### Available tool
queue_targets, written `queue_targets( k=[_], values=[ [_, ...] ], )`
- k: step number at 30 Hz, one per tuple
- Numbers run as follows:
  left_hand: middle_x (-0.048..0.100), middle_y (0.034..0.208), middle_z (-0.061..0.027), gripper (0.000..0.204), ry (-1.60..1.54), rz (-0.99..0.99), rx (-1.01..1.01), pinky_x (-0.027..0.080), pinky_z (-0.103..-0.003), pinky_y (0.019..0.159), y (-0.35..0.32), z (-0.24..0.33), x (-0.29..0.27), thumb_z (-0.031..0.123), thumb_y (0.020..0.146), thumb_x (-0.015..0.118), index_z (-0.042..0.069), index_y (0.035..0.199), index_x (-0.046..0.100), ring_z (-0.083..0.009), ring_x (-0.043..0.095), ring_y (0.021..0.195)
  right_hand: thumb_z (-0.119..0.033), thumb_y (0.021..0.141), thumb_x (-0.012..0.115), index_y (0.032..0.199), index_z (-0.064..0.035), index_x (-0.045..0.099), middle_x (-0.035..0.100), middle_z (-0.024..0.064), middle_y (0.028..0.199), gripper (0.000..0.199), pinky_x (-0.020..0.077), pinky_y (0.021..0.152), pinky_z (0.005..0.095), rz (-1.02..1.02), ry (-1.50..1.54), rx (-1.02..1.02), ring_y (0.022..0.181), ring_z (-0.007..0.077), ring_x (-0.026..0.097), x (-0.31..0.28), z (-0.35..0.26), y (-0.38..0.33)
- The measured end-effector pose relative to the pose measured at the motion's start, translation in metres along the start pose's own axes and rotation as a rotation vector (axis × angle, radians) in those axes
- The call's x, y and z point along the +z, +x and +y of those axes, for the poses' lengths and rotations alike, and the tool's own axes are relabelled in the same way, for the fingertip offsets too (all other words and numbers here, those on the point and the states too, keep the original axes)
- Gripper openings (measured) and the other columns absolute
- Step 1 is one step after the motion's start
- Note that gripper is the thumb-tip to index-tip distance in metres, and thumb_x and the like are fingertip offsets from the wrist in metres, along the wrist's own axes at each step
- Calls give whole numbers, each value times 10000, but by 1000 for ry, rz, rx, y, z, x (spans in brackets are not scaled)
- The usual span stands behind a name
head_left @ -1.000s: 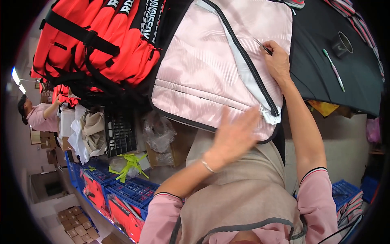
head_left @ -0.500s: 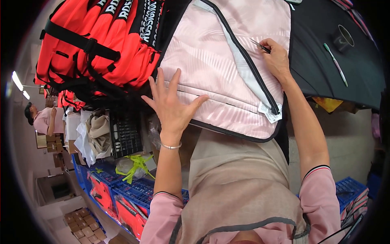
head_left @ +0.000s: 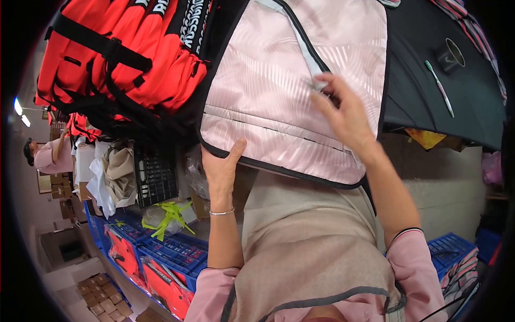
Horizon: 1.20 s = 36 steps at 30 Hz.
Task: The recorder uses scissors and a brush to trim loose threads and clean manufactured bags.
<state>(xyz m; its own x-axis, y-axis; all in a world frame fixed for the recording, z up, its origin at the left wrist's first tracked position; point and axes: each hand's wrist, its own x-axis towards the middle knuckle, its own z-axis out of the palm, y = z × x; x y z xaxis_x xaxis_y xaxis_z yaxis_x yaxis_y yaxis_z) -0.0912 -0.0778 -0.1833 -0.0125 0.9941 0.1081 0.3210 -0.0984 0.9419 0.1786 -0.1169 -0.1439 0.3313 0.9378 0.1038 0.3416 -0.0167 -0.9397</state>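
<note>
A pink patterned fabric piece (head_left: pixel 257 70) with black binding round its edge lies in front of me, its lower end toward my apron. My left hand (head_left: pixel 219 169) grips its lower left edge, thumb on top and fingers underneath. Across its upper part runs a pale grey strip with a black edge (head_left: pixel 300 32). My right hand (head_left: pixel 346 115), blurred by motion, is closed on this strip over the middle of the pink piece. Something dark shows within the right palm; its shape is too blurred to make out.
Red bags with black straps (head_left: pixel 123 64) are piled at the left. On the black surface at right lie a toothbrush (head_left: pixel 440 88) and a metal cup (head_left: pixel 449 56). A black crate (head_left: pixel 155 174) and blue crates (head_left: pixel 174 252) stand lower left. Another person (head_left: pixel 53 155) is far left.
My left hand went from lying spread on the fabric to gripping its lower edge. The right hand, which held small black-handled snips, moved down-left onto the strip; the strip's lower end and white label left view.
</note>
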Motion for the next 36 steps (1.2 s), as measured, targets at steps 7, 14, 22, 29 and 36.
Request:
queue_targets(
  k=[7,14,22,29,36],
  values=[
    [554,1090,-72,438,-633,-63,-478,452,-378,949,-75,-5,12,194,921,681,-9,1253,480,-197,561,1034,-123,919,655,1125,17,586,627,61,952,258,493,786,250,-95,58,54,843,110,597,22,4,-30],
    [564,1284,-107,553,-1125,-215,-652,414,-438,1029,-24,23,52,324,946,633,-2,1353,449,-252,553,1151,-174,869,706,1011,17,631,686,143,898,250,533,742,314,-66,-41,-66,791,235,677,27,-2,-35],
    [589,1227,-88,511,-1191,-167,-602,447,-388,993,-30,9,70,278,899,706,-4,1281,519,-224,567,1128,-179,767,766,903,-52,643,622,70,777,224,504,603,328,105,-408,-456,720,215,626,42,-7,-42],
    [613,1209,-77,468,-1238,-188,-608,425,-393,1012,-32,17,73,315,919,671,34,1269,538,-229,561,1135,-188,737,769,874,-82,622,569,42,745,227,481,578,326,137,-569,-567,692,206,587,44,-10,-38],
    [625,1190,-72,464,-1286,-190,-645,426,-392,1009,-33,14,75,331,909,681,46,1251,551,-225,568,1125,-203,746,759,857,-82,621,546,34,719,213,462,553,320,179,-619,-591,659,194,562,46,-8,-37]
  ],
)
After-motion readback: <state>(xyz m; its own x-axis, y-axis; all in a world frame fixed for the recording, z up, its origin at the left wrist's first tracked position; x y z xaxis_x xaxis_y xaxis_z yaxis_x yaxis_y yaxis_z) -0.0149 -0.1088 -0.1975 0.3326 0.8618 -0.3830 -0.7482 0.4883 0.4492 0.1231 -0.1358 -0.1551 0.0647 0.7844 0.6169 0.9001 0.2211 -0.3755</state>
